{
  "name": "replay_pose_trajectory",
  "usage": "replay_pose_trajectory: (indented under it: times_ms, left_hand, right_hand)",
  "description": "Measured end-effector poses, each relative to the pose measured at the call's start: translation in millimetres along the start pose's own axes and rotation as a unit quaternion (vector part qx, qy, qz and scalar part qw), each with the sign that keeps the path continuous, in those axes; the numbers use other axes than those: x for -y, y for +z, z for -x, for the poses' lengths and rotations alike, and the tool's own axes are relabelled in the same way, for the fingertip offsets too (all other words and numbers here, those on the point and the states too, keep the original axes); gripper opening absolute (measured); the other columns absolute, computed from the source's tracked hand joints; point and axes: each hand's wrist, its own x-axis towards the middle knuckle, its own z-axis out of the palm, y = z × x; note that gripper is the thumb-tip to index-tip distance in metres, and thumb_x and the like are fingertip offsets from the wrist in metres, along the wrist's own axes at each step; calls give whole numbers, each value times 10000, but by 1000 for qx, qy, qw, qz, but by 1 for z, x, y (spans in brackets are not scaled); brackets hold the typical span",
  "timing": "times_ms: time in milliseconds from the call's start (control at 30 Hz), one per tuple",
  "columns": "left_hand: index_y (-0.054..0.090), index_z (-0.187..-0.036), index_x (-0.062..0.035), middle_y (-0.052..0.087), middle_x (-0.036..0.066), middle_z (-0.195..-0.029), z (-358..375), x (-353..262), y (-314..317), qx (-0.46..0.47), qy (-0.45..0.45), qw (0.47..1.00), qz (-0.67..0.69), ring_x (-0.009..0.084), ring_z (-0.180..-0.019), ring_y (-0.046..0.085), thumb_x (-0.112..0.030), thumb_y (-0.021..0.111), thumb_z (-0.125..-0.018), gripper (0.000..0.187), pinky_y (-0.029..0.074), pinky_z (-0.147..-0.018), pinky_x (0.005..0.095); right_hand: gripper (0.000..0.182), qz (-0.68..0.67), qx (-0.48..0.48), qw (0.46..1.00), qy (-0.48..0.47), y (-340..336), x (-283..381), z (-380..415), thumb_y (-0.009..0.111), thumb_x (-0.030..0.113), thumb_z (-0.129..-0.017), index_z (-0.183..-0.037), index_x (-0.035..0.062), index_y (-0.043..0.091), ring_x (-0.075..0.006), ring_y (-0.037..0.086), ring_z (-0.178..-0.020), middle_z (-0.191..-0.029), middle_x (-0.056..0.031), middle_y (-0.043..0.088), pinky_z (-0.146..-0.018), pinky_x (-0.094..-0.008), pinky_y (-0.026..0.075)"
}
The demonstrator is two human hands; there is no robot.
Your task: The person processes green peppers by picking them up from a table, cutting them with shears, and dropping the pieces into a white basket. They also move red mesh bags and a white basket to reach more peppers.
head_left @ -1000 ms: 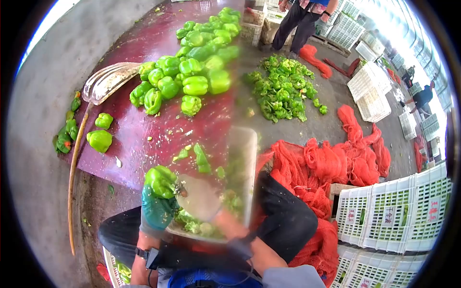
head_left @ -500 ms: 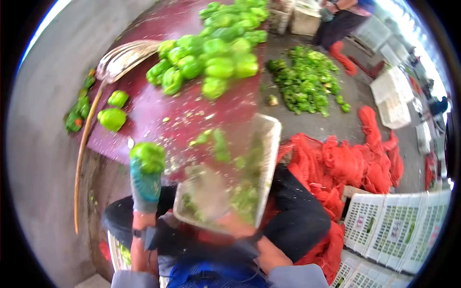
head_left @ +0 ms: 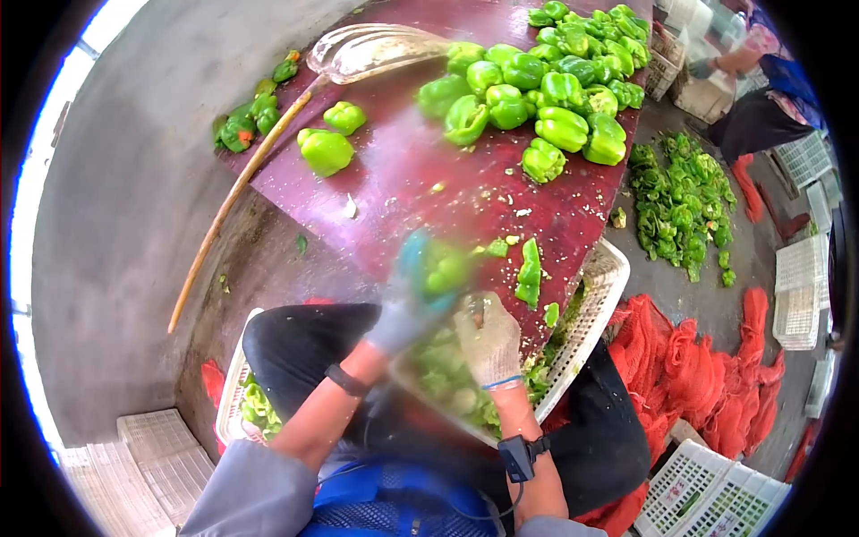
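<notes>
pepper (head_left: 446, 270) within left grip (head_left: 407, 302), right grip (head_left: 490, 338) near

1. My left hand (head_left: 403, 309) is blurring, and its fingers are hiding part of the pepper (head_left: 446, 268), which is blurring too.
2. My right hand (head_left: 492, 340) is hiding its own palm, so I am failing to tell whether it is gripping anything.
3. My hands are covering part of the lap crate (head_left: 582, 347); the scraps (head_left: 437, 369) inside are smearing on the left.
4. The top edge is cutting off the table (head_left: 403, 152).
5. A person (head_left: 787, 98) is blurring at upper right, partly out of view.
6. My left leg (head_left: 304, 345) is hiding some of the side crate (head_left: 230, 398).
7. Labels on the lower-right crates (head_left: 716, 492) are showing too small for reading.
</notes>
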Motion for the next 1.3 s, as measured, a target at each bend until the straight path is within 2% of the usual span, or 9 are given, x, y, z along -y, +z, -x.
replay_pose_trajectory:
  times_ms: [233,367,600,700,767,1000,1100,1167,1300]
  left_hand:
    - [316,-1765,58,386,271,-1810,1,-33,-28,55,-119,969,211,397,-1687,381,-178,630,-1133,744,290,-1388,482]
    - [335,-1751,78,396,272,-1806,17,-2,7,-29,-51,991,118,402,-1687,378,-220,512,-1193,657,276,-1393,478]
    - [404,-1727,44,455,262,-1765,16,-1,29,-121,29,991,47,406,-1630,451,-268,444,-1245,576,333,-1364,474]
    - [519,-1559,67,527,334,-1646,13,20,58,-172,24,985,7,531,-1446,574,-216,542,-1195,461,451,-1271,560]
    - [544,-1630,40,625,259,-1599,7,6,50,-178,-70,980,57,396,-1460,608,-253,459,-1241,494,444,-1273,480]
    - [605,-1598,-2,691,221,-1528,-29,-4,72,-232,-216,947,60,368,-1364,669,-225,463,-1234,450,505,-1197,484]
    - [607,-1598,-4,687,228,-1530,-35,-12,67,-247,-191,950,18,377,-1364,665,-227,463,-1231,453,501,-1198,481]
    - [593,-1612,-8,676,238,-1539,-35,-8,70,-278,-73,958,-14,397,-1370,653,-228,466,-1227,461,489,-1205,486]
    - [564,-1636,-7,667,245,-1548,-34,-6,72,-260,-88,961,-37,412,-1376,647,-210,464,-1223,472,485,-1208,490]
  right_hand:
    - [210,66,25,997,-34,8,6,0,705,77,-979,-1182,21,692,-459,759,-879,-918,-232,743,-798,-531,606]
    - [206,53,36,998,-7,5,21,3,702,81,-982,-1174,14,674,-473,766,-910,-925,-238,745,-810,-543,610]
    - [134,53,-27,991,-124,14,6,6,681,83,-1004,-1129,38,697,-475,764,-875,-931,-248,752,-771,-541,612]
    - [134,111,-19,990,-84,15,10,6,690,100,-1004,-1125,44,690,-497,756,-895,-946,-254,756,-780,-555,606]
    - [129,92,-18,994,-55,15,11,1,690,120,-1009,-1117,48,686,-516,746,-915,-967,-263,761,-795,-568,606]
    - [118,128,-40,989,-55,16,6,-15,678,129,-1010,-1091,46,656,-527,743,-923,-952,-265,754,-813,-586,607]
    - [228,134,-1,991,-24,8,5,-17,695,279,-1005,-1144,99,713,-481,758,-984,-1048,-219,777,-865,-578,607]
    - [230,128,5,992,-22,8,3,-19,691,283,-1010,-1143,98,717,-479,762,-1003,-1060,-222,782,-884,-575,607]
    - [233,107,22,994,-6,2,17,-21,670,282,-1026,-1142,89,728,-487,763,-1056,-1100,-243,792,-937,-584,600]
